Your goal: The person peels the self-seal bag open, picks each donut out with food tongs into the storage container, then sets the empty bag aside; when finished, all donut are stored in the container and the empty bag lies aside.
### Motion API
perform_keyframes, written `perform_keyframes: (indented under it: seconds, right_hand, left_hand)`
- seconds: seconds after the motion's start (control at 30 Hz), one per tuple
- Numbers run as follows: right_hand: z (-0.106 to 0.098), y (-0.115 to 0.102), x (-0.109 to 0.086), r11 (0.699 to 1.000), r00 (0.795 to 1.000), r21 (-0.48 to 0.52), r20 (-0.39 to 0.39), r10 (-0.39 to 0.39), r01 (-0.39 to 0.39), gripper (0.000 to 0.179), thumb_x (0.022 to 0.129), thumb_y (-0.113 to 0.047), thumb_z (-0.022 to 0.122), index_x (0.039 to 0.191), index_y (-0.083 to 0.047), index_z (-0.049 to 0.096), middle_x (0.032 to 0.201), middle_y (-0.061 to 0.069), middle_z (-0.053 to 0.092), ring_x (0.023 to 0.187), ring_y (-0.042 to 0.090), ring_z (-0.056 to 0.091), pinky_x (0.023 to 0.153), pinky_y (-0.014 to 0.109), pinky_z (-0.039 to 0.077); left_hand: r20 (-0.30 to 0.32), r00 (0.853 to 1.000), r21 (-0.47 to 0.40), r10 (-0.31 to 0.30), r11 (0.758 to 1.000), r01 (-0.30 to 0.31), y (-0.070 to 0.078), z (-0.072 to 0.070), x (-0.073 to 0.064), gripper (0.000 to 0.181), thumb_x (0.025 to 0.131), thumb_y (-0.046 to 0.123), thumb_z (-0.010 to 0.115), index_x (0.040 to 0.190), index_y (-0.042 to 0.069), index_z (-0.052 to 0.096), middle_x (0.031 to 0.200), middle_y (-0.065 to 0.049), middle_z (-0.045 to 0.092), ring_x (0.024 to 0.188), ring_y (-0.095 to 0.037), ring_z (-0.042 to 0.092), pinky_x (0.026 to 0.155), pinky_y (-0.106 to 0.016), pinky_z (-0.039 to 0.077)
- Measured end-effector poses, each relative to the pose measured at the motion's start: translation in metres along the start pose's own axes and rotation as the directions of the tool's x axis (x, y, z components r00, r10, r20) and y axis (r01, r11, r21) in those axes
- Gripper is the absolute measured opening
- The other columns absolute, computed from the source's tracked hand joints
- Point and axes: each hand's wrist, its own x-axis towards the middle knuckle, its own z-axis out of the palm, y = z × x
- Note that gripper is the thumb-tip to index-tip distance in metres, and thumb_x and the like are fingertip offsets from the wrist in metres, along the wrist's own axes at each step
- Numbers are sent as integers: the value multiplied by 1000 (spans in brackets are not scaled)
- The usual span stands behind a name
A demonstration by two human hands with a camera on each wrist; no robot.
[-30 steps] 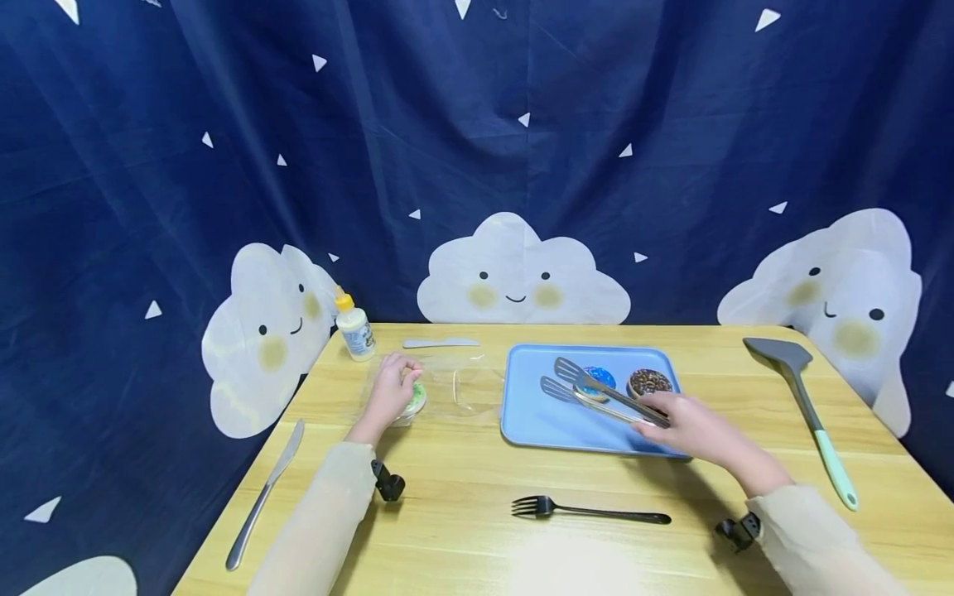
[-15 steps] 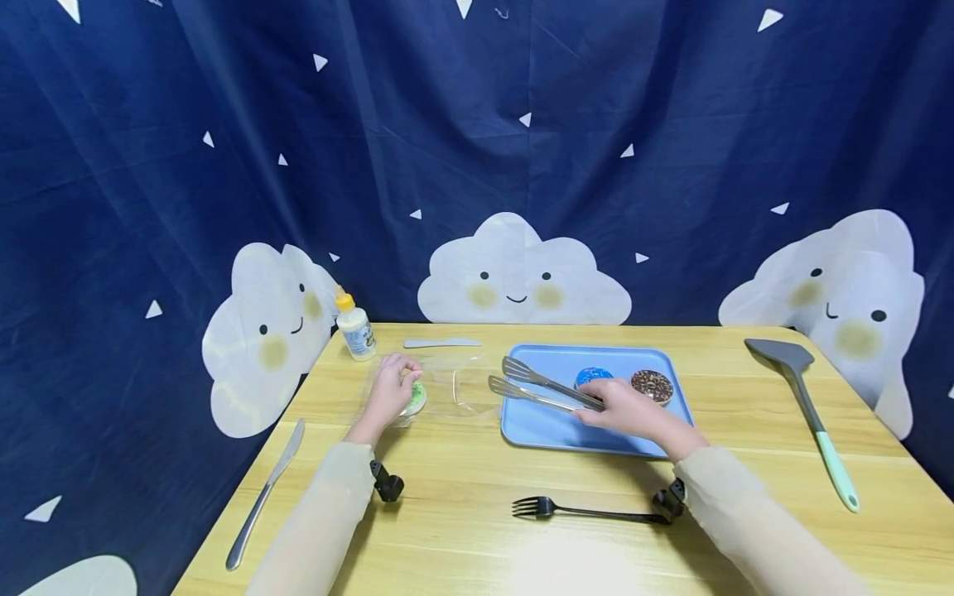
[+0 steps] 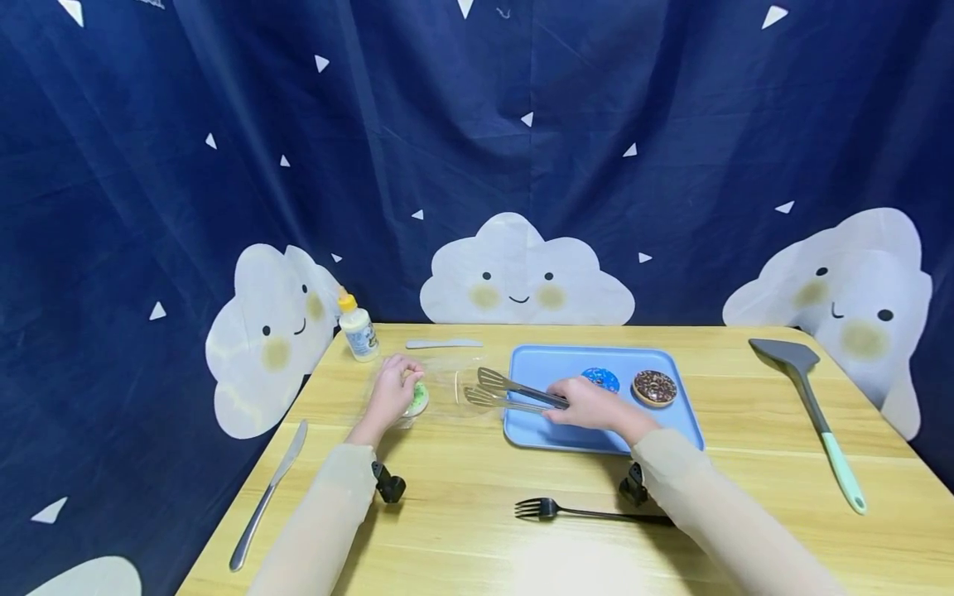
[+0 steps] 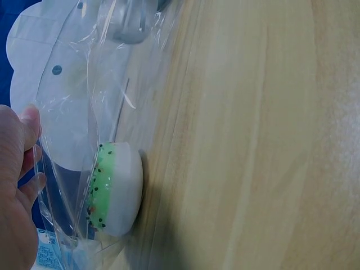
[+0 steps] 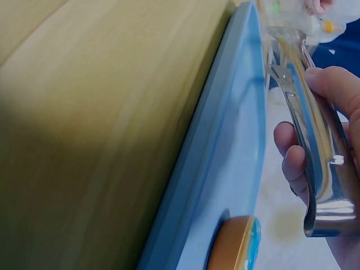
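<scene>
My left hand (image 3: 389,391) pinches the upper edge of a clear plastic bag (image 4: 67,129), holding that side raised. Inside lies a toy donut with green icing (image 4: 115,191), resting on its flat side at the table. My right hand (image 3: 592,406) grips metal tongs (image 5: 332,211), thumb on one arm and fingers around the other. Their slotted tips (image 3: 488,389) are spread apart with nothing between them, close by the bag's right end. Beneath the right hand is a blue tray (image 3: 540,434) bearing a blue-iced donut (image 3: 600,378) and a chocolate one (image 3: 654,387).
A glue bottle (image 3: 360,331) with a yellow cap stands at the back left, and a pale plastic knife (image 3: 445,343) lies behind the bag. A table knife (image 3: 272,488) is at left, a black fork (image 3: 547,508) in front, a spatula (image 3: 808,406) at right.
My right hand has carried the tongs leftward from over the tray's donuts to the bag's right end, uncovering the chocolate donut. My left hand has stayed in place on the bag.
</scene>
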Motion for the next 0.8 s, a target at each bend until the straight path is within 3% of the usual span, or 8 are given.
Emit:
perform_keyframes:
  seconds: [0.2, 0.47, 0.63, 0.8]
  right_hand:
    - [6, -3, 13, 1000, 1000, -10, 22, -21, 21, 21, 88, -26, 64, 97, -8, 66, 68, -8, 55, 52, 5, 41, 51, 24, 39]
    - [14, -10, 28, 1000, 999, -9, 52, 8, -8, 27, 86, -27, 65, 100, -4, 66, 78, -5, 62, 60, 6, 50, 57, 26, 46]
    - [16, -16, 35, 999, 997, -11, 71, 37, -36, 27, 86, -26, 65, 101, -3, 66, 78, -3, 62, 61, 10, 51, 56, 28, 46]
    - [20, -21, 42, 999, 997, -23, 66, 31, -30, 37, 86, -27, 66, 112, 0, 63, 98, 7, 66, 79, 17, 60, 72, 33, 51]
  left_hand:
    - [9, 1000, -3, -20, 1000, 20, 2, -1, 1, 5, 88, 8, 62, 85, 4, 63, 99, -7, 58, 102, -24, 48, 95, -42, 39]
    - [8, 999, -5, -43, 999, 43, 3, 0, -1, 6, 88, 9, 62, 87, 4, 63, 100, -8, 58, 104, -24, 48, 97, -42, 38]
    - [-11, 1000, -5, -6, 1000, 6, 2, 1, 0, 8, 88, 9, 62, 86, 1, 63, 98, -10, 59, 103, -25, 49, 97, -42, 39]
    - [-29, 999, 0, 13, 1000, -13, 0, 0, 0, 7, 87, 7, 64, 84, 1, 63, 99, -10, 59, 103, -26, 49, 96, -42, 39]
